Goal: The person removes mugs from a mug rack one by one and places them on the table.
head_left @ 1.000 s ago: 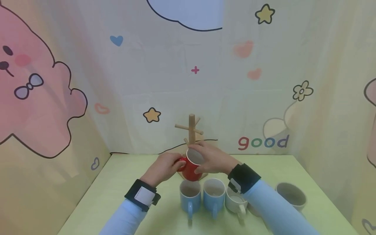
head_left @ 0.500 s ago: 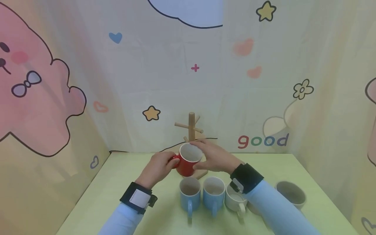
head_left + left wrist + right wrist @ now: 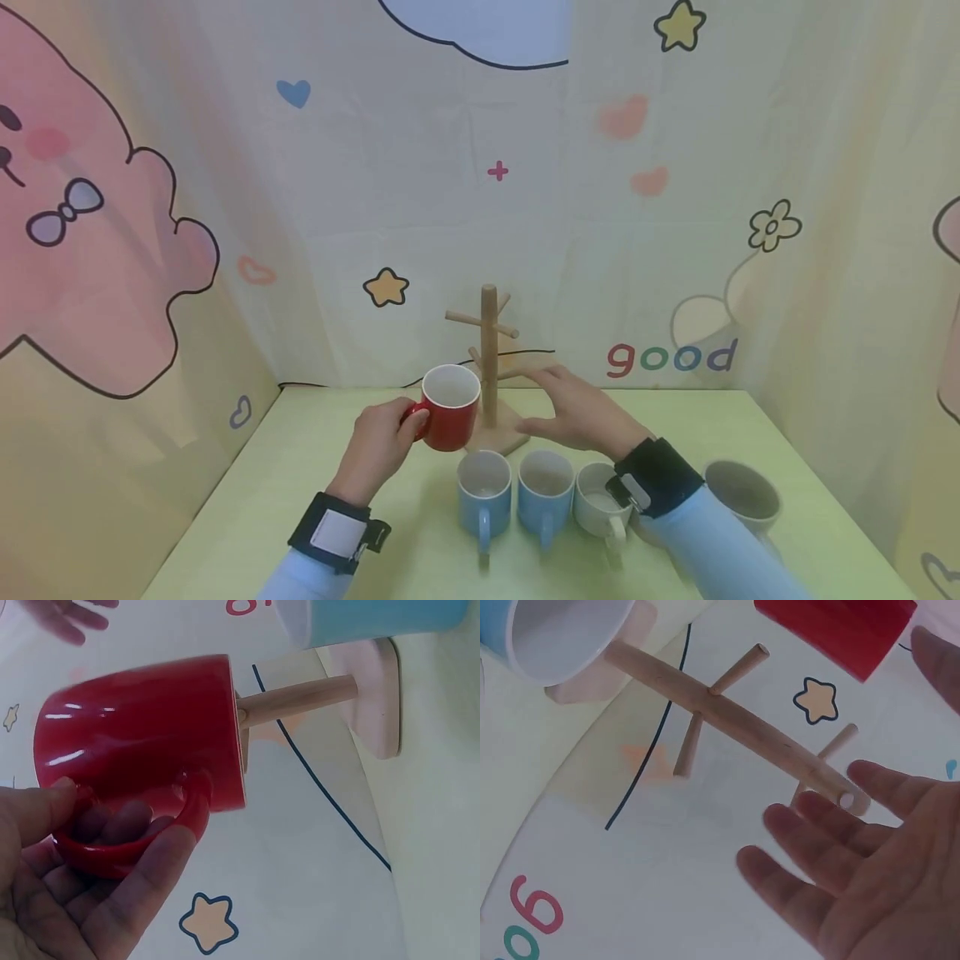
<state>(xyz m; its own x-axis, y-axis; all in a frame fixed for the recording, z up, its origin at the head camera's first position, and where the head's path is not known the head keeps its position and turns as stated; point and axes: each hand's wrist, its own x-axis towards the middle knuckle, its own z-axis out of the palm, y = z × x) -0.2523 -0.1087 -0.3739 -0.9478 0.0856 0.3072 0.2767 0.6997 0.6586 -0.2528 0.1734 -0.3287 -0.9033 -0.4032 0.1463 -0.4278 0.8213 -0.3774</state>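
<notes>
My left hand (image 3: 375, 446) holds a red mug (image 3: 453, 422) by its handle, the mug upright with its white inside showing. In the left wrist view the fingers curl through and around the handle. The wooden mug tree (image 3: 489, 358), with several bare pegs, stands just behind and right of the mug. My right hand (image 3: 587, 417) is off the mug, fingers spread and loosely bent, holding nothing. It hovers right of the tree, close to a lower peg; whether it touches that peg I cannot tell. In the right wrist view the fingers overlap the tree's top.
Two light blue mugs (image 3: 483, 500) and a white mug (image 3: 600, 508) stand in a row before the tree, handles toward me. A greyish mug (image 3: 742, 496) stands farther right, partly behind my right sleeve. Another pale item there is mostly hidden. A printed curtain (image 3: 570, 233) hangs behind.
The red mug has moved left, away from the front of the tree, in my left hand. My right hand has let go of the mug and drawn to the right.
</notes>
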